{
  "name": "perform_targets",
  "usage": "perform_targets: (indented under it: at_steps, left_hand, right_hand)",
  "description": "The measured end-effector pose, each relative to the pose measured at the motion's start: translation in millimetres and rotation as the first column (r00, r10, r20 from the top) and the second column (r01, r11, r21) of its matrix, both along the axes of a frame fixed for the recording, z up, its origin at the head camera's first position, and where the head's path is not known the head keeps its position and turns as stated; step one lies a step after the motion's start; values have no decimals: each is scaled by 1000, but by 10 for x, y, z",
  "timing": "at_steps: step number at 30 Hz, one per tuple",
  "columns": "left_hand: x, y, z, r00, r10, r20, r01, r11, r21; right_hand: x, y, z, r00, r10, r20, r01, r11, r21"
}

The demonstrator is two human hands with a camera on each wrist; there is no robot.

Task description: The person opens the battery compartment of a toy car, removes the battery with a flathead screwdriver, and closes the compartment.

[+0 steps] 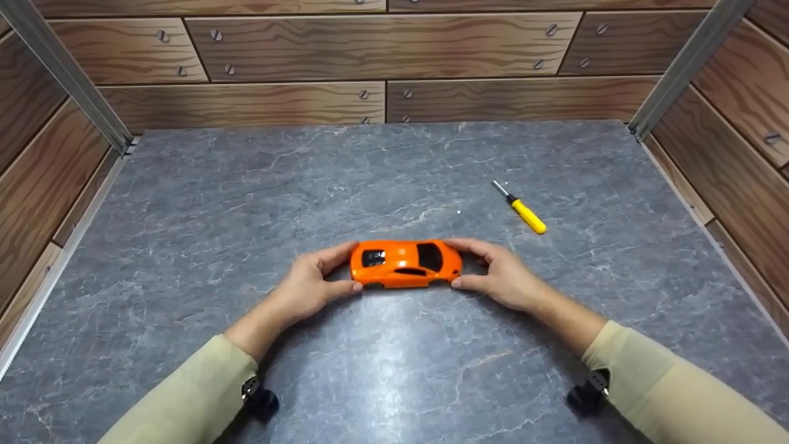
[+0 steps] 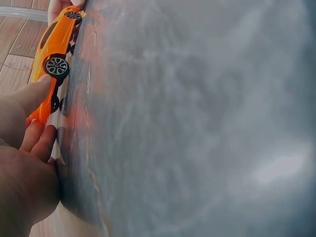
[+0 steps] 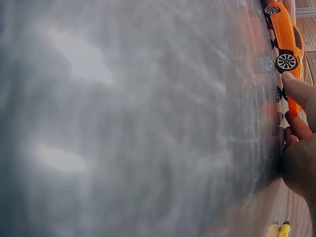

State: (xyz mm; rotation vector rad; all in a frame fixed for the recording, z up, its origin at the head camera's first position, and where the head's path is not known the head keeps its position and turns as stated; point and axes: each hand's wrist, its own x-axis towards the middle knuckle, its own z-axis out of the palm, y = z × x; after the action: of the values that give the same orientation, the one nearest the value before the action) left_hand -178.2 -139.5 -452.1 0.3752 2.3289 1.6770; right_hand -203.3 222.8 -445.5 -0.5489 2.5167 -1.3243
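An orange toy car [image 1: 404,264] is at the middle of the grey tabletop, its long side towards me and its front to the right. My left hand [image 1: 306,285] grips the rear end between thumb and fingers. At the front end, my right hand [image 1: 510,282] holds the car the same way, its thumb by the front wheel. Both wrist views show the near-side wheels, black with silver spokes; from them I cannot tell whether the tyres touch the table. Part of each end is covered by the fingers.
A yellow-handled screwdriver [image 1: 527,216] lies beyond my right hand, its shaft pointing away and left. The marbled grey table [image 1: 234,185] is bordered by wood-patterned panels [image 1: 382,49] at the back and both sides, with metal posts [image 1: 675,68] at the back corners.
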Motion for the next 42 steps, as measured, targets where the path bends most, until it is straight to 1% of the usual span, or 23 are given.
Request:
perform_targets:
  at_steps: [5,11,16,21,26,29,33,37,40,42]
  left_hand:
    - [8,9,9,1000,14,6,-13,1000,-12]
    - [15,29,20,999,33,8,-33,999,-20]
    - [12,28,18,999,30,14,-30,1000,5]
    - [-17,12,19,1000,19,22,-20,999,45]
    - [-35,6,37,999,17,48,-19,999,43]
    - [-37,8,54,998,21,63,-24,999,48]
    - [-35,10,69,997,24,78,-31,996,88]
    - [-27,15,88,996,20,84,-30,992,121]
    - [-32,33,126,994,21,106,-36,989,147]
    - [-41,46,154,994,17,109,-35,985,170]
  right_hand:
    - [4,-5,-4,1000,-11,12,11,1000,10]
    - [5,6,-25,1000,-14,1,14,1000,-2]
    - [17,6,-19,1000,-19,2,19,1000,-7]
    - [5,-1,6,1000,-16,26,17,998,-55]
    - [2,8,20,997,-24,79,30,996,-84]
    - [1,18,9,995,-31,94,42,993,-112]
    - [0,27,-6,995,-33,99,49,987,-156]
    - [15,25,9,992,-40,121,65,976,-208]
    - [30,28,30,988,-45,151,83,962,-260]
    - [40,40,42,987,-46,157,89,954,-285]
